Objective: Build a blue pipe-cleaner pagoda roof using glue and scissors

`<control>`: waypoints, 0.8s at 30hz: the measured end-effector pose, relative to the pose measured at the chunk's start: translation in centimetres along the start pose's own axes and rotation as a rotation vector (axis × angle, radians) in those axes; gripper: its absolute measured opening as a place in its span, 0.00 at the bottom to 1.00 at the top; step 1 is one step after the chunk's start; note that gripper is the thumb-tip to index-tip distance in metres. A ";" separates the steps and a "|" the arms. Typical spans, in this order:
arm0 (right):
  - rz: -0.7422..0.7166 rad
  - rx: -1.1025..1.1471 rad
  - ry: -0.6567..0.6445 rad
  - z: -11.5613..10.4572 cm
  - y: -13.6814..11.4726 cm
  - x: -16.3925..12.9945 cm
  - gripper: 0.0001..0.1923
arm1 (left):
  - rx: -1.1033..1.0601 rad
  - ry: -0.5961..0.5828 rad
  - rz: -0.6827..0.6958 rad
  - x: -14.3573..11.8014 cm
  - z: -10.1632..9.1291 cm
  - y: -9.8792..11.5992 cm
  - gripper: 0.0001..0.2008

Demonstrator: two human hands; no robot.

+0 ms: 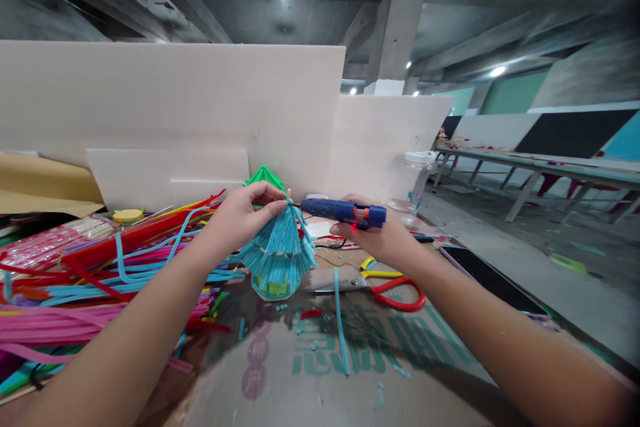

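My left hand [240, 213] pinches the top of a small blue cone-shaped model made of straws [279, 255], held just above the cardboard sheet [320, 373]. My right hand [377, 235] grips a blue hot glue gun [345, 212] with an orange trigger. Its nozzle points left and meets the tip of the straw model, close to my left fingertips. A green straw cone [264, 177] stands behind my left hand.
A heap of pink, red and blue straws [75, 293] covers the left of the table. Red-handled scissors [385, 288] and yellow-handled cutters [373, 268] lie right of the model. A plastic jar [415, 183] and a dark phone [487, 280] sit at the right. White boards [175, 100] wall the back.
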State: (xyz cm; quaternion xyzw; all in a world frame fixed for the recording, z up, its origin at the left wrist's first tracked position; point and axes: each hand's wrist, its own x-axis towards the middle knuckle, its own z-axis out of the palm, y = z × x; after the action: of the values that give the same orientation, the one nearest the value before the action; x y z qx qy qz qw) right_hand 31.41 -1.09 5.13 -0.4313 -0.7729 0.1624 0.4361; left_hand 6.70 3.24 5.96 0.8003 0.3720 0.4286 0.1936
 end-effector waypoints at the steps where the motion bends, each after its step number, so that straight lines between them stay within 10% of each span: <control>1: 0.003 -0.004 0.001 0.0 0.0 0.0 0.14 | 0.000 0.000 0.000 0.0 0.0 0.0 0.16; 24: 0.046 -0.009 -0.002 -0.1 -0.6 -0.1 0.15 | -0.047 -0.016 0.015 0.2 0.0 -0.5 0.16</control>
State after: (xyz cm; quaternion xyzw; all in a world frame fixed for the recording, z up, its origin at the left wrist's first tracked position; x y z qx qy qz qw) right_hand 31.18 -1.49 5.49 -0.4509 -0.7640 0.1693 0.4293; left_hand 6.57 3.66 5.76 0.8017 0.3541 0.4323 0.2122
